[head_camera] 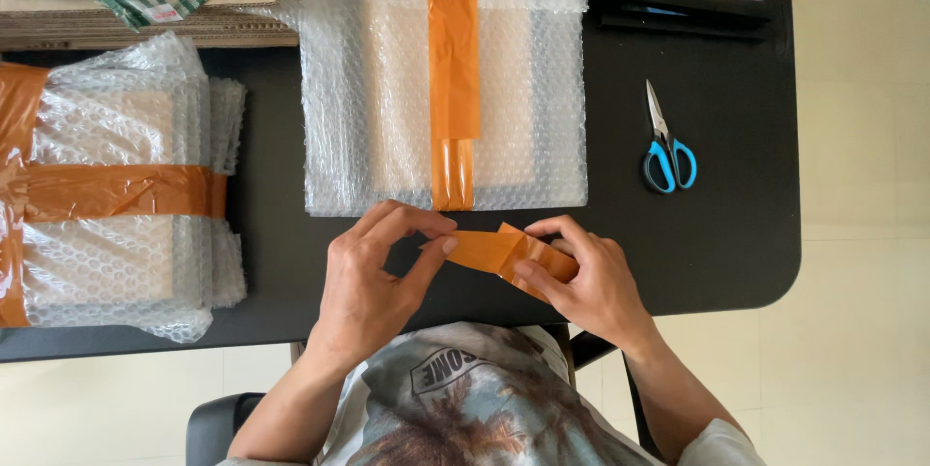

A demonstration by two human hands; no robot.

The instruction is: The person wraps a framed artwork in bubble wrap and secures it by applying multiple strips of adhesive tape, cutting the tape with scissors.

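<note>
orange tape (499,253), blue-handled scissors (668,151), black table (736,233)

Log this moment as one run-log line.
left hand: pinches orange tape strip | right hand: holds strip's other end | bubble-wrapped parcel: taped, on black table | scissors: right, untouched

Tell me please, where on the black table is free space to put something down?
The black table is bare around the blue-handled scissors, between the middle bubble-wrapped parcel and the right edge. A narrow strip runs between that parcel and the taped stack on the left. It is crowded at the front, where the left hand and right hand hold an orange tape strip.
</note>
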